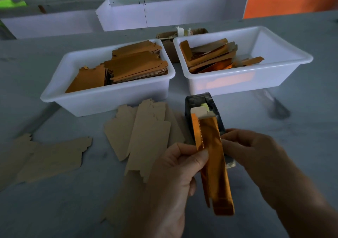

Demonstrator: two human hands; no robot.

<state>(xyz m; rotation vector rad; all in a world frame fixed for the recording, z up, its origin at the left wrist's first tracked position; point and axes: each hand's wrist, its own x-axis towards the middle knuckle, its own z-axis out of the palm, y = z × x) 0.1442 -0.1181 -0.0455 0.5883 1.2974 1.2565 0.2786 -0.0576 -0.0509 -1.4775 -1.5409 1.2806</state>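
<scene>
Pinching orange box (212, 155) from both sides, clamping its left edge with left hand (173, 179) thumb and fingers, right edge with right hand (250, 150) fingertips. Holding it just over tape dispenser (201, 100), right of flat blanks (146, 135) — tubs (102, 100) behind.

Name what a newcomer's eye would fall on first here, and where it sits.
The shiny orange carton stands out first, held at centre front by the left hand and right hand, in front of a black tape dispenser. Behind, the left white tub and right white tub hold more orange card. Brown card blanks lie flat on the table at left.
</scene>
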